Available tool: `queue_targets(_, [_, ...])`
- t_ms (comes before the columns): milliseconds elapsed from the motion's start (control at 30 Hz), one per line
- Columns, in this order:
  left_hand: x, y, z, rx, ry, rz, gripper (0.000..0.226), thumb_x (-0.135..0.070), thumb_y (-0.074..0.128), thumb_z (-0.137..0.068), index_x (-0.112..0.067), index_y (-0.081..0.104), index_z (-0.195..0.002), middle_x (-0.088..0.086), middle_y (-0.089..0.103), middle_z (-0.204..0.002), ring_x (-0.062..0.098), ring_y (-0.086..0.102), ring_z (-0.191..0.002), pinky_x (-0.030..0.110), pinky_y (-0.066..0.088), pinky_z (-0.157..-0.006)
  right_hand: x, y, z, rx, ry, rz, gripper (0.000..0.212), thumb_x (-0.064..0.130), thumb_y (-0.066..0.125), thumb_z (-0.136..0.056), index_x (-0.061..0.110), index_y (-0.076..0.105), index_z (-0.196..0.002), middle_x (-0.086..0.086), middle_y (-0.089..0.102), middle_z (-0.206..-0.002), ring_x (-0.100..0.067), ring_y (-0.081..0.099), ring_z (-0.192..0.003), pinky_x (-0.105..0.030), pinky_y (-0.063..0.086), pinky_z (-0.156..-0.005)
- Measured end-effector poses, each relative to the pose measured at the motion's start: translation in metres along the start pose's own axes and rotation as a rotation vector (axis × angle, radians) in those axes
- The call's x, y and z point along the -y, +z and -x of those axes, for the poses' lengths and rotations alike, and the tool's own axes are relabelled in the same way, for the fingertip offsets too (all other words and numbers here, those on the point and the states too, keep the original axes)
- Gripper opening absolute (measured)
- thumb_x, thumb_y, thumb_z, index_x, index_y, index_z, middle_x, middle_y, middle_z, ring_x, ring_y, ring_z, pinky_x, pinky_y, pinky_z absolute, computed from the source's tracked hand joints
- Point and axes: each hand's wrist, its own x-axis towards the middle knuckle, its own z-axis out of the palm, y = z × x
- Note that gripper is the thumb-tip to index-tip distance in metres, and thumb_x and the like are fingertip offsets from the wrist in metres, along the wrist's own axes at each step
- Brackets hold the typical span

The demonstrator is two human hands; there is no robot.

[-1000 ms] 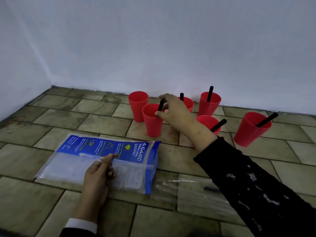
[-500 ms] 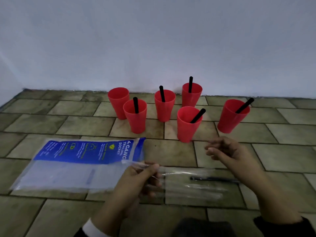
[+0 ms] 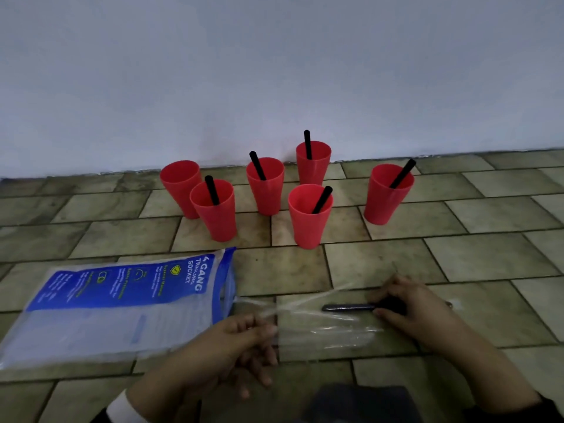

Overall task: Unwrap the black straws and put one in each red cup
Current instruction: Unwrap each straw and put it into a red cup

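A black plastic straw [image 3: 348, 307] lies inside a clear crinkled plastic wrapper [image 3: 323, 326] on the tiled floor [image 3: 488, 257], the right hand [image 3: 410, 309] pinching its right end through the film. The left hand [image 3: 235, 346] pinches the wrapper's left end. Beyond stand 6 red plastic cups; 5 hold straws, and the far-left cup [image 3: 180, 186] holds none. A blue printed bag [image 3: 122, 300] lies left.

six red cups [image 3: 307, 222], six black straws [image 3: 348, 307] (one wrapped), one blue packet [image 3: 116, 288]
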Motion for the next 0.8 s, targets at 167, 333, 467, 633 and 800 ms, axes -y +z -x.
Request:
queue_targets(167, [-0.003, -0.007, 0.004, -0.047, 0.118, -0.066, 0.04, -0.034, 0.061, -0.076, -0.004, 0.059, -0.103, 0.011, 0.067, -0.075, 0.021, 0.064, -0.059, 0.02, 0.041, -0.035, 0.0, -0.012, 0.004, -0.007, -0.025, 0.062, 0.02, 0.026, 0.072, -0.079, 0.039, 0.058, -0.085, 0.023, 0.05, -0.085, 0.002, 0.049, -0.08, -0.007, 0.034, -0.063])
queue_targets(333, [-0.003, -0.009, 0.003, -0.144, 0.323, -0.014, 0.031, -0.029, 0.057, -0.078, -0.006, 0.063, -0.097, 0.008, 0.068, -0.073, 0.017, 0.062, -0.058, 0.02, 0.039, -0.037, -0.001, -0.039, 0.019, -0.189, 0.101, -0.094, 0.028, 0.014, 0.073, -0.077, 0.038, 0.058, -0.078, 0.011, 0.057, -0.083, -0.003, 0.055, -0.076, -0.011, 0.038, -0.06])
queue_targets(467, [-0.008, -0.002, -0.007, -0.283, 0.523, 0.029, 0.028, -0.027, 0.059, -0.075, -0.01, 0.064, -0.096, 0.005, 0.07, -0.074, 0.014, 0.065, -0.066, 0.022, 0.045, -0.046, 0.04, -0.048, 0.014, -0.31, 0.001, -0.628, 0.022, 0.02, 0.071, -0.073, 0.024, 0.069, -0.094, 0.004, 0.069, -0.085, -0.007, 0.063, -0.071, -0.013, 0.05, -0.062])
queue_targets(633, [-0.014, 0.016, -0.017, -0.25, 0.688, -0.194, 0.037, -0.028, 0.062, -0.076, -0.025, 0.06, -0.113, -0.001, 0.069, -0.108, 0.007, 0.063, -0.103, 0.022, 0.052, -0.08, 0.095, -0.03, -0.011, -0.238, -0.18, -1.131, 0.015, 0.015, 0.065, -0.073, 0.015, 0.066, -0.089, -0.004, 0.07, -0.084, -0.011, 0.063, -0.074, -0.021, 0.053, -0.064])
queue_targets(800, [-0.012, 0.019, -0.023, -0.236, 0.728, -0.368, 0.031, -0.023, 0.063, -0.085, -0.027, 0.06, -0.115, -0.008, 0.068, -0.109, 0.007, 0.062, -0.103, 0.029, 0.054, -0.084, 0.114, -0.017, -0.024, -0.203, -0.249, -1.203, 0.01, 0.003, 0.063, -0.079, 0.01, 0.059, -0.086, -0.006, 0.071, -0.084, -0.014, 0.063, -0.075, -0.022, 0.054, -0.063])
